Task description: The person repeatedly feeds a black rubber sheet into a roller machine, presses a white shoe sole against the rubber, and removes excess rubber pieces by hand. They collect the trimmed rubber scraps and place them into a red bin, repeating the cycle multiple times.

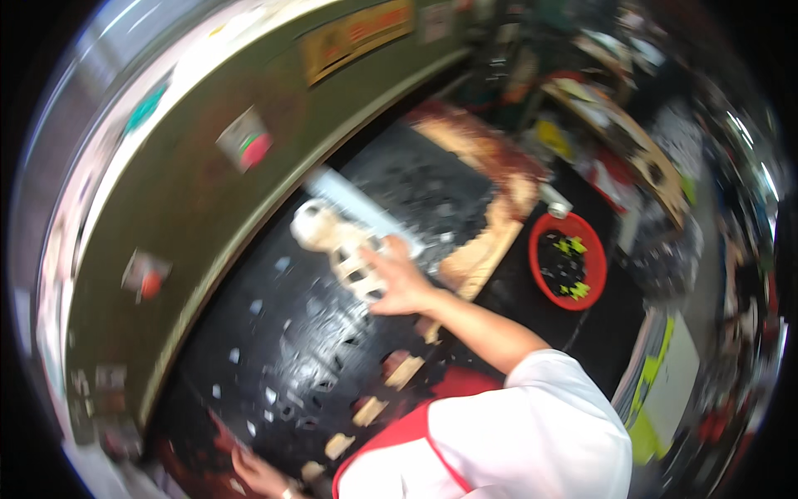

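Observation:
My right hand (401,276) reaches across a black work surface (249,358), its fingers on a cream-coloured strip with square holes (353,264). A rounded pale end (312,223) of that strip points away to the upper left. Right behind it lies a flat light-grey bar (366,204). At the lower left, my left hand (259,476) hovers or rests by the near edge of the surface, fingers stretched out and nothing visible in them. Motion blurs both hands, and the strip's exact kind cannot be made out.
Small pale scraps (270,395) dot the black surface. Several tan pieces (403,372) line its near edge. A red bowl (594,287) with dark and yellow-green bits stands at the right, near a white roll (555,202). A green panel (208,191) borders the far side.

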Motion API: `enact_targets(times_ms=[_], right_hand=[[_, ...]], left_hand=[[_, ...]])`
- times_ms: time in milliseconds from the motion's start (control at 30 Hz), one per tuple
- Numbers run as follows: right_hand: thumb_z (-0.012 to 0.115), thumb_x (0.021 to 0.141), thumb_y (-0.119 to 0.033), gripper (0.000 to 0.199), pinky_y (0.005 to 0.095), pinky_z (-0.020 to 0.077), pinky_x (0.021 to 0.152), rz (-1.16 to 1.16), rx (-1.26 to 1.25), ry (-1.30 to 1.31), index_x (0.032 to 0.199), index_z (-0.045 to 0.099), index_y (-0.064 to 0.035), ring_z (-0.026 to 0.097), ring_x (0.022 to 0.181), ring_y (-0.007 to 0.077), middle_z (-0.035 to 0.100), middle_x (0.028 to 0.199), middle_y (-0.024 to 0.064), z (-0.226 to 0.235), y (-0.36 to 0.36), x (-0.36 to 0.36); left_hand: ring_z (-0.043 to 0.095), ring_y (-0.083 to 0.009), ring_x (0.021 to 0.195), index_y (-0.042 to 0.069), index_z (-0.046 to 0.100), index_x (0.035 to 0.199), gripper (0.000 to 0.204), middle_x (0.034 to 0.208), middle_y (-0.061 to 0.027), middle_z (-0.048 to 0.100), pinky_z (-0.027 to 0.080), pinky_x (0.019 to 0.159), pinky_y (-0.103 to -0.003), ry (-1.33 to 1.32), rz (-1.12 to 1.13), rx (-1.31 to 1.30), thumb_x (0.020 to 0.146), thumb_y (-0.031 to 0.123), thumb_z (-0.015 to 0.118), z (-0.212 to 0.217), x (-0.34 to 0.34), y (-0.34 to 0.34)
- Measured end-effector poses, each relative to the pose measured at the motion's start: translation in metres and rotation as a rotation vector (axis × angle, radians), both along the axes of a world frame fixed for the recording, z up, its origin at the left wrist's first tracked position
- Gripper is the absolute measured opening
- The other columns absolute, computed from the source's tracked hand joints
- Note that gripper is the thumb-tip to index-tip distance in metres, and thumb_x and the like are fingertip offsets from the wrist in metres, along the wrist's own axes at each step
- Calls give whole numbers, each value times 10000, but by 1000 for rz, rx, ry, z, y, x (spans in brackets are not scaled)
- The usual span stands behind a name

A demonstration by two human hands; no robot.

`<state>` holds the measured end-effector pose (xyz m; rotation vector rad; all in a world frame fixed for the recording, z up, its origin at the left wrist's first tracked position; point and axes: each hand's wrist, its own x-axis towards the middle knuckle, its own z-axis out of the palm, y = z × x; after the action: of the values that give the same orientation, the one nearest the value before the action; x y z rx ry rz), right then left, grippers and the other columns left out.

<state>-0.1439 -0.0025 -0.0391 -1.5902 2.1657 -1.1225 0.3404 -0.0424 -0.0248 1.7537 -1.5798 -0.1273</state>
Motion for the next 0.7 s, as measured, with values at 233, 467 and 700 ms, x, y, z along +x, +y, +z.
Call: enact_targets(times_ms=[233, 467, 700], right_hand=[[835, 613, -114, 932, 354, 456, 934, 54, -134, -1113, 1415, 368, -29, 587, 1075, 241, 610, 1150, 168, 56, 41, -35], [827, 636, -62, 796, 315, 467, 899, -239, -339, -1025, 1317, 416, -33, 589, 1026, 195, 593, 1129, 109, 51, 74, -76], [777, 645, -10, 732, 335, 433, 959, -508, -307, -616, 1291, 433, -34, 549, 1085, 208, 534, 1200, 115, 27, 170, -115]], left_hand=[[650, -244, 753, 26, 660, 987, 158, 830, -113, 686, 495, 675, -332, 115, -778, 29, 832, 4, 642, 60, -226, -15], [542, -238, 776, 101, 616, 1094, 405, 839, -52, 535, 430, 686, -367, -35, -1470, -214, 725, 177, 764, 50, -367, 8], [507, -184, 894, 152, 670, 1078, 377, 967, -8, 525, 414, 748, -377, -369, -1286, -371, 704, 151, 719, 39, -379, 38]])
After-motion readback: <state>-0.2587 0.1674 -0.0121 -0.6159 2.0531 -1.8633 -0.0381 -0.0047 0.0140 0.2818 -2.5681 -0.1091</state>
